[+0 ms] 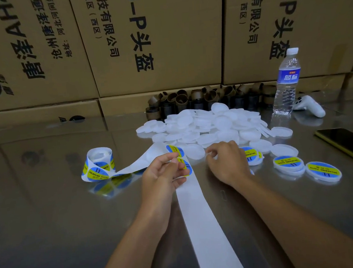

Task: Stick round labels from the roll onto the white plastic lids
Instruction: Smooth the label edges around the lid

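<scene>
Label peeling is where I'm at, I reckon. My left hand (164, 173) pinches the backing strip (198, 206) right at the next label (176, 150), with the roll (98, 163) off to its left. My right hand (226, 163) is curled down beside a bare lid (194, 151), can't tell if it's gripping anything. Next up: lift the label's edge cleanly and centre it on that lid.

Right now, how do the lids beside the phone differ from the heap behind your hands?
The labelled lids carry blue-and-yellow round labels; the heap of lids is bare white. The labelled lids are few, in a short row; the heap is many, piled loosely. Both are round white plastic lids on the shiny table.
</scene>
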`<move>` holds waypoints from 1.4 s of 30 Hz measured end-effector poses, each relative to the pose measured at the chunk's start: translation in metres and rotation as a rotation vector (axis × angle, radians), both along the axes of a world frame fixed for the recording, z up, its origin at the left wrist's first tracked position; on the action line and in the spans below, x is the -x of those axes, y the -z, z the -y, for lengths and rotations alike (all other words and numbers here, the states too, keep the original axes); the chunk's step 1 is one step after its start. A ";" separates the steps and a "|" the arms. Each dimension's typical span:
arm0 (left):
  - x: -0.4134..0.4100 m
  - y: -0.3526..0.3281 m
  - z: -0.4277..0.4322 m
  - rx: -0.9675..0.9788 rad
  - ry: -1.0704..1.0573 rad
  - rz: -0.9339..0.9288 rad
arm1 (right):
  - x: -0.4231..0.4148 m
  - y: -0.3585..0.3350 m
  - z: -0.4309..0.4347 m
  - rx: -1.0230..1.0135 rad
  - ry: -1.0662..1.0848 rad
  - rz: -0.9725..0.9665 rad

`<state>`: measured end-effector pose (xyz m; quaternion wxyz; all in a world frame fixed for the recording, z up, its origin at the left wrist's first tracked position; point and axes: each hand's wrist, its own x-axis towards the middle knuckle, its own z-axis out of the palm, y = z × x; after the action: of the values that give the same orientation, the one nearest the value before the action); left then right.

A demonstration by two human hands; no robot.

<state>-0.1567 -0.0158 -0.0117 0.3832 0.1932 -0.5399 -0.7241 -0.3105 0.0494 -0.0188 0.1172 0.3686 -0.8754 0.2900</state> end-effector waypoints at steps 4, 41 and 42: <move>0.002 0.002 0.000 0.013 0.004 -0.001 | 0.004 0.000 0.019 -0.233 -0.004 -0.158; -0.002 -0.005 0.002 -0.084 -0.004 -0.122 | -0.067 -0.008 -0.021 0.384 -0.246 0.262; -0.002 -0.005 0.002 -0.096 0.000 -0.134 | -0.064 -0.005 -0.020 0.314 -0.233 0.227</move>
<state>-0.1543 -0.0179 -0.0064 0.4086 0.1626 -0.4779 -0.7604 -0.2469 0.0695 -0.0141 0.0397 0.4095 -0.7787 0.4737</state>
